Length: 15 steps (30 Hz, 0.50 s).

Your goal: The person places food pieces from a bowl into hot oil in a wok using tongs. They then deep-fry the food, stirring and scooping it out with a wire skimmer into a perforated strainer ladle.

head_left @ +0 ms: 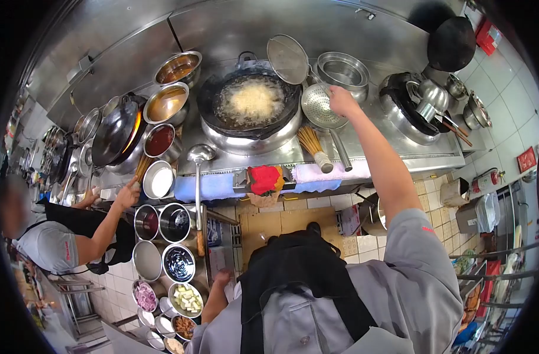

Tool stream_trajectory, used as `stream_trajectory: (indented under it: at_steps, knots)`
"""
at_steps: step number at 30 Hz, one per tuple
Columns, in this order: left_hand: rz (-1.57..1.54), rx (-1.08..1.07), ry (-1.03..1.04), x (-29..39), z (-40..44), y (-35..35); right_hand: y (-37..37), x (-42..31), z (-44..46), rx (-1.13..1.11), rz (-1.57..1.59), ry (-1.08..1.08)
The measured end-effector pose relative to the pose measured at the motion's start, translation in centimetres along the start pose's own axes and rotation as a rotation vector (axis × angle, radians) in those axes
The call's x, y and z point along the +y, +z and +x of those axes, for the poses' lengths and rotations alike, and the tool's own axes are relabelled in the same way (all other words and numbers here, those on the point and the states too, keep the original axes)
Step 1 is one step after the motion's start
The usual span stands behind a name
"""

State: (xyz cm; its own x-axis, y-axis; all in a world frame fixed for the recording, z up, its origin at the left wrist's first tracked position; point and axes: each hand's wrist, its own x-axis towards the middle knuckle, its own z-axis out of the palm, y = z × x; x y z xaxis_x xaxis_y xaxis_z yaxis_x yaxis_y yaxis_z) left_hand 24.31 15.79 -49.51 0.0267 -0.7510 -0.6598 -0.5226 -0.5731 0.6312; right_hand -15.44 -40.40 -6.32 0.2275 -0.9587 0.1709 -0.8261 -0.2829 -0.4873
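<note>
One perforated skimmer (pixel 316 108), metal, lying on the steel surface (pixel 414 156), handle toward the person; its bowl sits just left of and partly beneath the right grip. One right grip (pixel 342 102), fingers bent close together at the bowl's right rim; whether it pinches the rim or only passes over it cannot be told. One left grip (pixel 223 278), low beside the pans, partly hidden, well apart from the skimmer; its opening and any hold cannot be told. One bamboo brush (pixel 310 140), just left of the skimmer's handle. One dark wok (pixel 206 107), farther left, with pale food (pixel 254 100) in bubbling oil. One mesh strainer (pixel 287 59), tilted near the wok's right edge
</note>
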Motion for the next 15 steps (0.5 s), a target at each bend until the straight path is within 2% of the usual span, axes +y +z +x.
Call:
stream_trajectory:
  at_steps: [2,4,6,7,8,11,15]
  knots:
    - [-0.374,0.161,-0.179,5.1,-3.5,-1.0,0.8,-0.5,0.1,0.033,-0.084,-0.08]
    - [-0.273,0.153,-0.225,6.4,-3.3,-1.3,0.7,-2.4,-1.0,-0.23,0.157,0.194]
    - [-0.175,0.144,-0.272,8.0,-3.2,-1.3,2.4,-1.8,-0.5,-0.305,0.165,0.18]
    - [-0.367,0.21,-0.282,8.7,-3.2,-0.9,3.5,-1.2,-0.3,-0.375,0.173,0.169]
    - [-0.559,0.277,-0.289,9.4,-3.3,-0.6,4.5,-0.4,-0.5,-0.392,0.31,0.215]
    - [-0.654,0.193,-0.267,8.9,-2.2,-0.4,5.0,-1.5,-1.4,-0.463,0.452,0.314]
    - [-0.655,0.186,-0.273,8.1,-1.7,-0.1,6.6,-2.6,-1.9,-0.597,0.554,0.335]
